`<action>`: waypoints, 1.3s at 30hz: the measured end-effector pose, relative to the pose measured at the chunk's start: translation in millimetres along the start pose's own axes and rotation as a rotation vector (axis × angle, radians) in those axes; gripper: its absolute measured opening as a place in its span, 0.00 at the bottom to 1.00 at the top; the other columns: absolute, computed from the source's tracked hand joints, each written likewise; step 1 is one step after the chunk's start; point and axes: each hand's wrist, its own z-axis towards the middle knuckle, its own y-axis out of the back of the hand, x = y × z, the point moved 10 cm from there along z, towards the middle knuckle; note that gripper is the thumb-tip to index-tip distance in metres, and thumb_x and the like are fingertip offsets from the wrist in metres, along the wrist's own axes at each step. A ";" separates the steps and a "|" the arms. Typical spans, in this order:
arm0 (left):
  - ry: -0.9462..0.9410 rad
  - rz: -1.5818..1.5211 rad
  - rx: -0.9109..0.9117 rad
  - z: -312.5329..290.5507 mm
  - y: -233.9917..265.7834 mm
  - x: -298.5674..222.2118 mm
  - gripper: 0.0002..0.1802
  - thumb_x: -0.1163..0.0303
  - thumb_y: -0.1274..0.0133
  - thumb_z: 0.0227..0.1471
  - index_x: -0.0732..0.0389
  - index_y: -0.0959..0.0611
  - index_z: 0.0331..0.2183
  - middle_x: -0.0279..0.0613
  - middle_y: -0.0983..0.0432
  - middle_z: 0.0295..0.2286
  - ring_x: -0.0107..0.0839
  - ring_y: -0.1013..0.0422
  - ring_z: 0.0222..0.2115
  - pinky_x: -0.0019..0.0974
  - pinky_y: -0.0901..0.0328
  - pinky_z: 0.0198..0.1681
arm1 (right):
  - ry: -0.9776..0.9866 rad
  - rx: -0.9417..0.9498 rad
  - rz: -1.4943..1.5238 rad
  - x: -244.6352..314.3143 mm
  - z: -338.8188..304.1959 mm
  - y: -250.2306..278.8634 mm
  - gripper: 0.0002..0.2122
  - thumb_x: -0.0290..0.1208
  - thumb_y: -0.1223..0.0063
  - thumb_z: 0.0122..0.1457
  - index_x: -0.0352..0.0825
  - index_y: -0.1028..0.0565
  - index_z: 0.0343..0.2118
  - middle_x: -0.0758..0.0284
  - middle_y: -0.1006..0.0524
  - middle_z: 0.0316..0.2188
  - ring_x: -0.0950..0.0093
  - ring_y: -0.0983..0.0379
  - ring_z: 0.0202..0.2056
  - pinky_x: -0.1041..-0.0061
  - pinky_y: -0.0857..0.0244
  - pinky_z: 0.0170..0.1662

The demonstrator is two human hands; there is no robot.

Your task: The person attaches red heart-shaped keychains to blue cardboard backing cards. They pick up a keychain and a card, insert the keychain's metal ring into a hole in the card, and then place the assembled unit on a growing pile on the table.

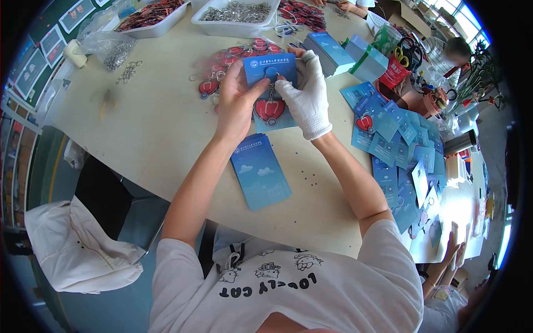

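Note:
My bare left hand [239, 100] grips the left side of an upright blue card [255, 65], its thumb across the front. My right hand [308, 100], in a white knitted glove, is closed on the card's right side, thumb at the middle. A red heart-shaped keychain [270, 109] hangs by its chain at the card's lower part, its ring near both thumbs. Just nearer on the table lies a stack of blue cards [260, 175]. Beyond my left hand spreads a pile of red keychains [208, 87], partly hidden by my hands.
White trays hold metal rings [236, 12] and red pieces [150, 16] at the back. Blue card stacks [328, 53] stand behind my right hand. Many loose cards [388, 133] cover the right side. Scissors [408, 53] stand farther back. Co-workers' hands [452, 250] show at right.

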 end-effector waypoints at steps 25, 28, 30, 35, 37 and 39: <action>0.488 0.835 0.165 -90.6 88.1 17.5 0.14 0.71 0.37 0.44 0.63 0.25 0.32 0.33 0.27 0.27 0.20 0.32 0.29 0.26 0.38 0.36 | 0.110 0.675 -0.919 -66.1 34.5 -15.6 0.19 0.43 0.49 0.56 0.40 0.29 0.49 0.58 0.27 0.42 0.59 0.32 0.48 0.64 0.38 0.50; 0.457 0.562 0.092 -84.5 68.6 -8.4 0.11 0.73 0.39 0.46 0.63 0.22 0.33 0.32 0.26 0.29 0.18 0.32 0.29 0.25 0.38 0.36 | 0.180 0.674 -0.956 -83.5 33.8 -26.1 0.16 0.39 0.51 0.57 0.39 0.29 0.47 0.57 0.26 0.39 0.58 0.29 0.42 0.63 0.36 0.47; 0.383 0.421 0.046 -77.3 78.8 -17.3 0.12 0.74 0.43 0.49 0.65 0.21 0.38 0.34 0.23 0.31 0.21 0.28 0.33 0.26 0.35 0.40 | 0.175 0.653 -1.036 -89.1 33.4 -12.4 0.14 0.36 0.52 0.57 0.38 0.29 0.45 0.57 0.26 0.39 0.57 0.30 0.42 0.62 0.36 0.46; 0.353 0.054 -0.134 -41.2 92.2 -25.8 0.13 0.71 0.47 0.53 0.64 0.22 0.42 0.37 0.24 0.36 0.23 0.28 0.36 0.28 0.35 0.43 | 0.290 0.525 -1.132 -71.6 28.8 28.5 0.11 0.30 0.52 0.54 0.38 0.28 0.41 0.59 0.25 0.33 0.58 0.28 0.37 0.63 0.34 0.41; 0.313 0.007 -0.165 -22.2 91.3 -26.1 0.14 0.70 0.48 0.54 0.64 0.23 0.42 0.37 0.25 0.38 0.24 0.28 0.37 0.29 0.35 0.44 | 0.279 0.486 -1.107 -59.7 21.5 44.1 0.08 0.29 0.50 0.52 0.39 0.27 0.36 0.61 0.25 0.30 0.61 0.27 0.35 0.65 0.33 0.38; 0.253 -0.020 -0.202 -3.9 87.0 -23.4 0.15 0.69 0.48 0.54 0.64 0.23 0.43 0.38 0.25 0.39 0.25 0.29 0.38 0.29 0.36 0.45 | 0.109 0.478 -1.097 -70.1 19.5 61.2 0.07 0.29 0.50 0.51 0.39 0.27 0.34 0.62 0.25 0.28 0.61 0.27 0.35 0.66 0.33 0.38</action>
